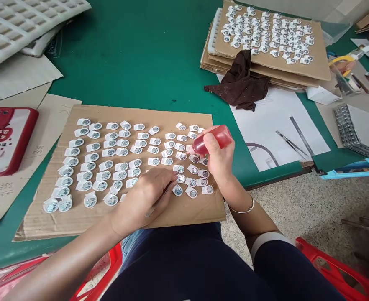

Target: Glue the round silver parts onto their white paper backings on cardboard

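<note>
A brown cardboard sheet lies before me, bearing rows of small round white pieces with dark ring prints and white paper tabs. My left hand is closed around slim metal tweezers, whose tips reach one of the pieces on the right half of the sheet; the fingers partly hide them. In my right hand is a small red squeeze bottle, tilted with its nozzle pointing down and left, close over the pieces. Whether anything comes out of it I cannot tell.
Behind on the right stands a stack of cardboard with more such pieces, a dark brown cloth against it. Tweezers lie on white paper. At left are a red-cased phone and white grid trays.
</note>
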### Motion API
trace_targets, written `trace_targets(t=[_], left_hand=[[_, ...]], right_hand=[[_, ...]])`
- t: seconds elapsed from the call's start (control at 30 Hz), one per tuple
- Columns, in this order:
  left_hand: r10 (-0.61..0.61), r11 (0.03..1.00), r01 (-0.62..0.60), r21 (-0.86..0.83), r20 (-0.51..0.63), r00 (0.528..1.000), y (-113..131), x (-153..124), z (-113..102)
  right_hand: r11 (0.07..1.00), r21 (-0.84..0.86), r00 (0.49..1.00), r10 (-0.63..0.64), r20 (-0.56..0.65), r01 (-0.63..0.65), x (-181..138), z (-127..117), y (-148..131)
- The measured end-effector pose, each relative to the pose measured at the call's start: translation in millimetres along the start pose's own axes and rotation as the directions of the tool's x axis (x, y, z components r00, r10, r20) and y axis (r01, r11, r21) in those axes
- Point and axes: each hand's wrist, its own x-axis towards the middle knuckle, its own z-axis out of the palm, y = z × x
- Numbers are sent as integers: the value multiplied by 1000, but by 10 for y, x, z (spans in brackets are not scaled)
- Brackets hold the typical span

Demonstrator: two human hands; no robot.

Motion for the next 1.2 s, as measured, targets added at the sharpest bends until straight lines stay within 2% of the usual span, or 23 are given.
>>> trace_targets(t=[0.1, 0.2, 0.3, 0.37, 0.43, 0.57, 0.83, 1.2], left_hand=[[15, 999, -15, 29, -8, 1000, -7, -9, 15], [38, 996, -37, 80, -3, 999, -21, -44, 59], [64, 969, -76, 236, 58, 996, 3, -75, 119], [119, 907, -153, 393, 109, 987, 51, -80, 162], [162, 816, -216, 537, 148, 976, 108, -73, 208], [186, 690, -216, 691, 119, 975, 179, -63, 313], [262, 661, -211, 720, 43, 964, 150, -105, 411], [258, 656, -207, 726, 43, 965, 149, -94, 418]], right_hand=[[998, -62, 999, -34, -2, 34, -5, 5, -26], [992, -104, 995, -84, -54, 78, -14, 6, -34], [989, -136, 998, -68, -15, 65, -42, 11, -46], [985, -164, 997, -48, 66, 58, -69, 18, -59], [973, -203, 988, -81, 134, 108, -93, 28, -72], [939, -265, 965, -170, 201, 221, -111, 49, -82], [941, -224, 944, -192, 267, 255, -113, 73, -81], [932, -250, 940, -188, 284, 262, -118, 80, -71]])
